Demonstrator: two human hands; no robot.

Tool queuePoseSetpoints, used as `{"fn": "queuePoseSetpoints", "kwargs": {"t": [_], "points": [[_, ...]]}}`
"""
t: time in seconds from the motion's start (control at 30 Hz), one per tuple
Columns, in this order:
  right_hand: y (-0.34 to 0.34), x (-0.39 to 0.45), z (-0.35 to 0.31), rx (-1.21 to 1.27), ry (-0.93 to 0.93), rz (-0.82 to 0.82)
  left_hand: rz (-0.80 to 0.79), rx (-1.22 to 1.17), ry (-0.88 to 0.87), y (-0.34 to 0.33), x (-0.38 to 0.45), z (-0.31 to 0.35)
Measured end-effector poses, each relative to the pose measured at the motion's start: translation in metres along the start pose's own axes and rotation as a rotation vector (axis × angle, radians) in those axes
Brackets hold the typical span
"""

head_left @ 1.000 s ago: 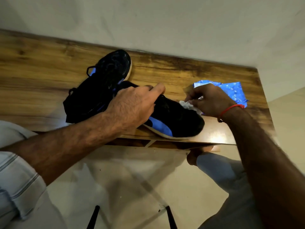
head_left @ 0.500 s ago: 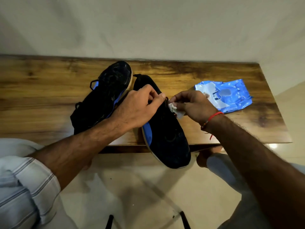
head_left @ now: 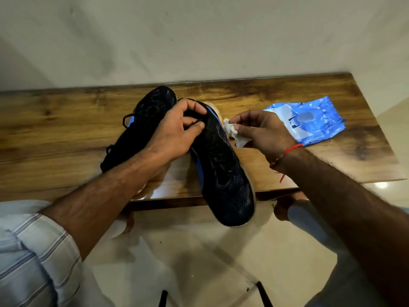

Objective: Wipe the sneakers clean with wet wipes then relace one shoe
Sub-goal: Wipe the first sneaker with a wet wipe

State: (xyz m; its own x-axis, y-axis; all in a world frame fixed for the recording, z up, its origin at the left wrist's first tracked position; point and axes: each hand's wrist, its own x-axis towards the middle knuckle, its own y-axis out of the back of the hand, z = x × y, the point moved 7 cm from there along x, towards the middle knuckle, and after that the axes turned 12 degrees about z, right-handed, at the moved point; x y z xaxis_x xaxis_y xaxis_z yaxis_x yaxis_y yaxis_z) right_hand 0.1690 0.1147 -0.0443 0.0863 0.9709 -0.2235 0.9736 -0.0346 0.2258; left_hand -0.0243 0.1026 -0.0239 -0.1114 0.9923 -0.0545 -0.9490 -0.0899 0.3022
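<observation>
Wipe now off shoe

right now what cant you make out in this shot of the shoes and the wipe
Head view, the only one:
- Heel of the near sneaker: covered by the left hand.
- Far sneaker: its near side is behind the left forearm.
- Whether the wet wipe, pinched in the right hand, touches the shoe: too close to tell.
- Print on the blue wipes pack: too small and blurred.
</observation>
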Motion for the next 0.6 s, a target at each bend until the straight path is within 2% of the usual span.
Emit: {"fn": "queuePoseSetpoints", "kwargs": {"t": [0.13, 0.27, 0.47, 0.6], "points": [[-0.005, -0.006, -0.007, 0.162, 0.018, 0.036, -0.045, -0.096, 0.003, -0.006, -0.002, 0.003], [-0.004, -0.008, -0.020, 0.051, 0.239, 0.057, -0.035, -0.139, 0.085, -0.003, 0.002, -0.006], [-0.018, -0.020, -0.024, -0.157, 0.396, 0.002, 0.156, -0.281, 0.350, 0.006, 0.004, -0.026], [-0.027, -0.028, -0.028, -0.269, 0.487, -0.028, 0.353, -0.223, 0.341, 0.014, -0.001, -0.038]]}}
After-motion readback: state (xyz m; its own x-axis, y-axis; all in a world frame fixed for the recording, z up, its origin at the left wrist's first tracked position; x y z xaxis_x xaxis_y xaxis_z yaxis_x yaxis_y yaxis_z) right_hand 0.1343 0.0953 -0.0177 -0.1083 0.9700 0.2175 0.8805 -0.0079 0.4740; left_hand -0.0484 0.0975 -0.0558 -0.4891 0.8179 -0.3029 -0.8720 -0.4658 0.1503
